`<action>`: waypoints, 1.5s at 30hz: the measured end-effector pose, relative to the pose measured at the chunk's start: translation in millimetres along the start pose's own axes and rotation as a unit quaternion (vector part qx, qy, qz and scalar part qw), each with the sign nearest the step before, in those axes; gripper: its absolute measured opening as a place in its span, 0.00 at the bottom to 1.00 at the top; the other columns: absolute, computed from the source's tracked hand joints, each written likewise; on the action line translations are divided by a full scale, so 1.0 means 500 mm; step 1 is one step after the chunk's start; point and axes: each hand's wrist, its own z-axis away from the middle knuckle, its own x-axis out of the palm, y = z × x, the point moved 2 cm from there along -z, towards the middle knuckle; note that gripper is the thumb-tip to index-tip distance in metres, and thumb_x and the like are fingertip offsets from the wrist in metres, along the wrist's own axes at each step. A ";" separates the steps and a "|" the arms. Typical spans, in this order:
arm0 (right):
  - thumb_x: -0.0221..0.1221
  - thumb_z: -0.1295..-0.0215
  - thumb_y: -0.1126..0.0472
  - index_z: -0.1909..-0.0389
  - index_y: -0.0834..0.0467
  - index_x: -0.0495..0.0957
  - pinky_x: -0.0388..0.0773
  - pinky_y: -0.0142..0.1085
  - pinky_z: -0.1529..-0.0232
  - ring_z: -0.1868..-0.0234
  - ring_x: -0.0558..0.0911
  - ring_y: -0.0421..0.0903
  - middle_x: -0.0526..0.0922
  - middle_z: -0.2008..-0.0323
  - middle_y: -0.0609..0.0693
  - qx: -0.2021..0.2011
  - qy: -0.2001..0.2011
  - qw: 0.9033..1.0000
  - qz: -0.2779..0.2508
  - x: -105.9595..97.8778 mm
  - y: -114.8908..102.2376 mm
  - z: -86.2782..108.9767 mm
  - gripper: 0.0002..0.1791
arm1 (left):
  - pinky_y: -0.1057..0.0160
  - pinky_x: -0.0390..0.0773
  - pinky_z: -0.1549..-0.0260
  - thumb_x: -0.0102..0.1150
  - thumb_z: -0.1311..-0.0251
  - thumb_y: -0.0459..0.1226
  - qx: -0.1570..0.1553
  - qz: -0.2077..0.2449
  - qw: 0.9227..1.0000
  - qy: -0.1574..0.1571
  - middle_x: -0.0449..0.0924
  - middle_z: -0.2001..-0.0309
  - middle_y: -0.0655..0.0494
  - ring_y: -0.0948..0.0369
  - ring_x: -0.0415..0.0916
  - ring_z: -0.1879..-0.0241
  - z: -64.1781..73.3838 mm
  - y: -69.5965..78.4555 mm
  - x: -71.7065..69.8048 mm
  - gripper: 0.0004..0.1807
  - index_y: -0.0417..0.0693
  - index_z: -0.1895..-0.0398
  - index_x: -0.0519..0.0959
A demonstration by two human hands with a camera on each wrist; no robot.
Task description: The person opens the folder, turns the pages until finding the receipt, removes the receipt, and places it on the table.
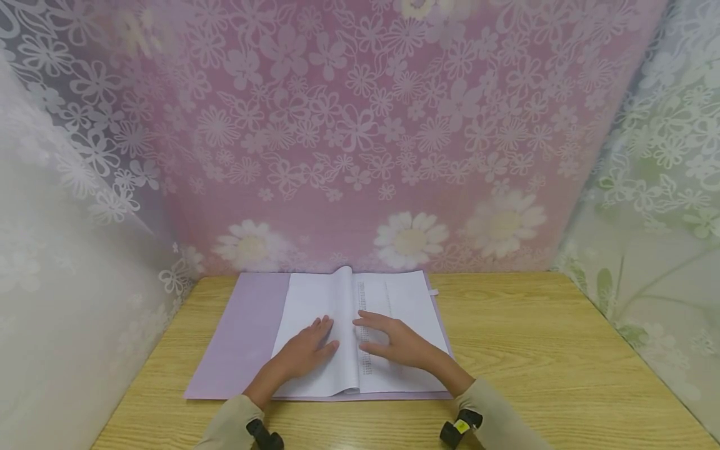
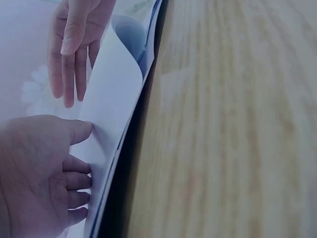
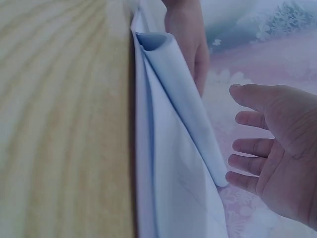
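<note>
A stack of white paper sheets (image 1: 304, 294) lies on a spread lilac folder (image 1: 242, 331). Some sheets bulge up in a rounded fold (image 1: 345, 331) along the middle, its curled end showing in the right wrist view. To the left of the fold, my left hand (image 1: 304, 350) rests its fingertips on the paper, fingers extended. My right hand (image 1: 402, 344) is over the right-hand page (image 1: 405, 294), fingers straight and spread towards the fold. In the right wrist view nothing lies between the thumb and fingers of that hand (image 3: 282, 148). Printed columns run down the right page beside the fold.
The folder lies on a wood-grain table (image 1: 534, 350) close to the back curtain (image 1: 360, 156), which has a pink floral pattern. Pale patterned curtains hang at both sides. A small white tab (image 1: 433, 292) sticks out from the folder's right edge. Each wrist carries a black camera.
</note>
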 end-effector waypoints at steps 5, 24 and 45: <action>0.60 0.27 0.47 0.28 0.54 0.72 0.65 0.57 0.26 0.23 0.65 0.58 0.67 0.25 0.58 0.007 0.032 0.999 0.003 -0.033 0.018 0.002 0.31 | 0.39 0.59 0.25 0.51 0.25 0.51 -0.021 0.016 0.999 -0.019 0.58 0.22 0.40 0.42 0.54 0.21 -0.005 -0.002 -0.007 0.36 0.40 0.22 0.61; 0.64 0.30 0.52 0.26 0.55 0.68 0.71 0.61 0.31 0.27 0.70 0.63 0.70 0.27 0.57 0.079 0.133 0.988 -0.006 -0.149 0.108 0.025 0.34 | 0.42 0.60 0.25 0.55 0.27 0.52 -0.042 0.011 0.999 -0.030 0.59 0.21 0.45 0.45 0.55 0.21 -0.016 -0.011 -0.009 0.37 0.43 0.22 0.62; 0.66 0.32 0.59 0.22 0.63 0.59 0.64 0.66 0.29 0.24 0.60 0.69 0.61 0.24 0.66 0.129 0.151 0.980 -0.018 -0.173 0.196 0.047 0.42 | 0.41 0.61 0.25 0.56 0.27 0.51 -0.041 0.011 0.999 -0.029 0.60 0.22 0.43 0.45 0.56 0.21 -0.015 0.000 -0.015 0.37 0.41 0.23 0.63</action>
